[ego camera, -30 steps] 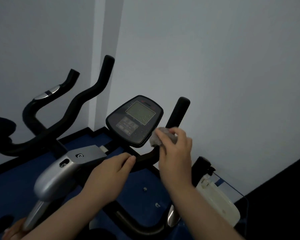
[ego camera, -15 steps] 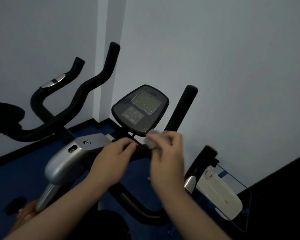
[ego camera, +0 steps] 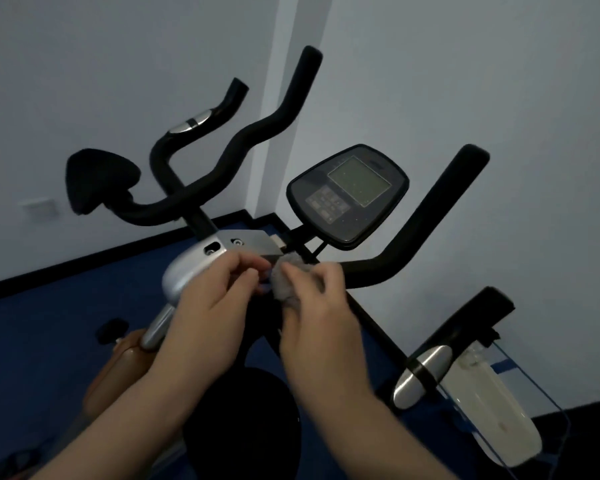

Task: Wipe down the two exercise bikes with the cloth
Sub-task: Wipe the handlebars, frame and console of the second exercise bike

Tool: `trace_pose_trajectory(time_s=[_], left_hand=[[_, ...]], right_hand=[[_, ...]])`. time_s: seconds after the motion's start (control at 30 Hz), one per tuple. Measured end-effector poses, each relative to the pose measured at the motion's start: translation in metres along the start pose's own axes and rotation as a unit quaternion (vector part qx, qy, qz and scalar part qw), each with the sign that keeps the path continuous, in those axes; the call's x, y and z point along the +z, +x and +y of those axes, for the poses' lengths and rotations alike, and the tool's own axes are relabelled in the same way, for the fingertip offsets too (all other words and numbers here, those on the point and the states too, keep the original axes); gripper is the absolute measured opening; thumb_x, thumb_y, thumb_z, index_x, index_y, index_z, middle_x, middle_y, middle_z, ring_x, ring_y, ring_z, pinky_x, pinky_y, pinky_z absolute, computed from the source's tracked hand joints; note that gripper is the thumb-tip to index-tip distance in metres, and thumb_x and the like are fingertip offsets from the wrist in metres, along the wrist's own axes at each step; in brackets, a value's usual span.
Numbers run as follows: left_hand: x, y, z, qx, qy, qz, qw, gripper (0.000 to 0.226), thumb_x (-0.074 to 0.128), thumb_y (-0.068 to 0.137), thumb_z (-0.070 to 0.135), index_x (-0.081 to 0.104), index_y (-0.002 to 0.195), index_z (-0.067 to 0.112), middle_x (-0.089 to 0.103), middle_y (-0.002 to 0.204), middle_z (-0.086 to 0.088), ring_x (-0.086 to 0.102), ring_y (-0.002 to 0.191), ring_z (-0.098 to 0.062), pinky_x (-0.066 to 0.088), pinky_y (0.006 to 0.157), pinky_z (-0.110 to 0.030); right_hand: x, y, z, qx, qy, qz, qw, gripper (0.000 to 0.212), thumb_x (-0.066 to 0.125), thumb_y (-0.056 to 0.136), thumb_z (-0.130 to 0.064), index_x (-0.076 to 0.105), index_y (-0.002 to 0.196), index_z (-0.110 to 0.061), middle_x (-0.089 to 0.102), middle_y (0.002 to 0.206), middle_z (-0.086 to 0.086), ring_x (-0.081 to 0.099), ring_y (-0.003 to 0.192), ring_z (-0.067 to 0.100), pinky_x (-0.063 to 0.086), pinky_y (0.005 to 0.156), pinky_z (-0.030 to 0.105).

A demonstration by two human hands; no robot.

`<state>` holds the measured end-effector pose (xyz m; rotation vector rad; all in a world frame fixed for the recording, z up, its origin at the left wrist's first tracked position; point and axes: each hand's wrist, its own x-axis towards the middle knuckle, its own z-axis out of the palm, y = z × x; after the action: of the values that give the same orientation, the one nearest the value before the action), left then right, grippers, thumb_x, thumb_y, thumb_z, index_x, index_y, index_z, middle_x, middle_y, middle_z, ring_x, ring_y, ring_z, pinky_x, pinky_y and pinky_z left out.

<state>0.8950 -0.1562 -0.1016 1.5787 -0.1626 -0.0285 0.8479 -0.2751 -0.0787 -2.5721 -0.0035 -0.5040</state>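
A grey cloth is bunched in my right hand, pressed at the middle of the near exercise bike's black handlebar, just below the console with its green screen. My left hand is beside it, fingers curled close to the cloth; whether it grips the bar or the cloth I cannot tell. The near bike's silver housing sits left of my hands. A second bike's curved black handlebar and black saddle stand behind to the left.
White walls meet in a corner behind the bikes. The floor is blue with a black skirting line. A white device on a glass panel sits at the lower right. A brown object lies low on the left.
My right hand has carried the cloth left and down from the right handlebar grip to the bar's middle under the console. My left hand stayed near the centre. The camera has shifted.
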Motion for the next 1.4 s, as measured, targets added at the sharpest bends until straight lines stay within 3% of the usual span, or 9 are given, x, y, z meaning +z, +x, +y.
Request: trace_pose_trajectory(time_s=[0.13, 0.23, 0.5, 0.63, 0.8, 0.87, 0.97, 1.23, 1.4], left_hand=[[-0.011, -0.023, -0.002, -0.011, 0.051, 0.048, 0.997, 0.027, 0.049, 0.095, 0.019, 0.067, 0.086, 0.036, 0.07, 0.088, 0.014, 0.065, 0.084, -0.002, 0.046, 0.073, -0.024], [-0.009, -0.028, -0.003, -0.035, 0.031, 0.09, 0.995, 0.028, 0.047, 0.095, 0.019, 0.067, 0.084, 0.036, 0.069, 0.087, 0.012, 0.066, 0.081, -0.004, 0.046, 0.07, -0.024], [-0.012, -0.052, -0.021, -0.059, 0.046, 0.142, 0.987, 0.022, 0.048, 0.096, 0.024, 0.064, 0.086, 0.035, 0.068, 0.087, 0.009, 0.064, 0.083, -0.012, 0.053, 0.077, -0.043], [-0.01, -0.058, -0.024, -0.078, 0.015, 0.162, 0.984, 0.019, 0.047, 0.084, 0.037, 0.065, 0.085, 0.031, 0.068, 0.084, 0.008, 0.064, 0.082, -0.016, 0.052, 0.077, -0.045], [-0.011, -0.057, -0.024, -0.073, 0.038, 0.155, 0.984, 0.021, 0.045, 0.081, 0.042, 0.063, 0.087, 0.033, 0.068, 0.084, 0.01, 0.063, 0.079, -0.007, 0.053, 0.078, -0.048], [-0.011, -0.058, -0.025, -0.068, 0.04, 0.157, 0.984, 0.02, 0.045, 0.081, 0.04, 0.062, 0.087, 0.032, 0.068, 0.082, 0.007, 0.064, 0.078, -0.009, 0.052, 0.077, -0.05], [-0.01, -0.058, -0.026, -0.067, 0.041, 0.165, 0.983, 0.019, 0.045, 0.082, 0.039, 0.062, 0.087, 0.033, 0.067, 0.081, 0.006, 0.064, 0.077, -0.01, 0.053, 0.076, -0.049], [-0.01, -0.057, -0.032, -0.078, 0.047, 0.159, 0.983, 0.022, 0.043, 0.079, 0.046, 0.062, 0.087, 0.037, 0.067, 0.081, 0.009, 0.063, 0.075, -0.005, 0.051, 0.069, -0.037], [-0.01, -0.055, -0.033, -0.062, 0.037, 0.16, 0.984, 0.029, 0.042, 0.075, 0.051, 0.063, 0.086, 0.034, 0.068, 0.081, 0.008, 0.063, 0.075, -0.007, 0.053, 0.07, -0.042]], right_hand=[[-0.047, 0.03, 0.031, -0.021, -0.061, 0.039, 0.997, 0.04, 0.055, 0.089, -0.012, 0.058, 0.126, -0.026, 0.042, 0.109, -0.009, 0.045, 0.081, 0.002, 0.039, 0.068, 0.01], [-0.043, 0.03, 0.03, 0.018, -0.128, 0.073, 0.989, 0.039, 0.057, 0.089, -0.008, 0.059, 0.126, -0.017, 0.047, 0.114, 0.002, 0.05, 0.093, 0.016, 0.04, 0.071, 0.023], [-0.021, 0.026, 0.009, -0.101, 0.084, -0.191, 0.973, 0.032, 0.063, 0.085, -0.017, 0.065, 0.111, -0.035, 0.046, 0.102, -0.022, 0.051, 0.092, -0.003, 0.043, 0.076, 0.011], [-0.033, 0.077, 0.008, -0.197, -0.014, -0.095, 0.976, 0.038, 0.064, 0.079, -0.006, 0.067, 0.108, -0.03, 0.057, 0.108, -0.014, 0.056, 0.094, 0.005, 0.047, 0.079, 0.019], [0.002, 0.084, -0.005, -0.217, -0.075, -0.283, 0.931, 0.015, 0.058, 0.083, -0.037, 0.066, 0.095, -0.032, 0.056, 0.103, -0.014, 0.058, 0.092, 0.014, 0.048, 0.076, 0.034], [-0.008, 0.09, 0.001, -0.237, -0.092, -0.334, 0.908, 0.026, 0.053, 0.077, -0.053, 0.068, 0.09, -0.035, 0.057, 0.093, -0.017, 0.057, 0.087, 0.008, 0.048, 0.074, 0.032], [-0.017, 0.111, 0.008, -0.205, -0.178, -0.301, 0.914, 0.017, 0.062, 0.077, -0.044, 0.072, 0.087, -0.036, 0.058, 0.081, -0.017, 0.06, 0.087, 0.011, 0.049, 0.07, 0.031], [-0.011, 0.103, 0.011, -0.136, -0.092, -0.295, 0.941, 0.02, 0.069, 0.074, -0.023, 0.075, 0.086, -0.038, 0.073, 0.082, -0.014, 0.065, 0.078, 0.007, 0.055, 0.071, 0.033], [0.018, 0.079, -0.008, -0.189, -0.091, -0.152, 0.966, 0.02, 0.065, 0.076, -0.018, 0.072, 0.089, -0.032, 0.07, 0.091, -0.011, 0.061, 0.089, 0.013, 0.048, 0.074, 0.031]])
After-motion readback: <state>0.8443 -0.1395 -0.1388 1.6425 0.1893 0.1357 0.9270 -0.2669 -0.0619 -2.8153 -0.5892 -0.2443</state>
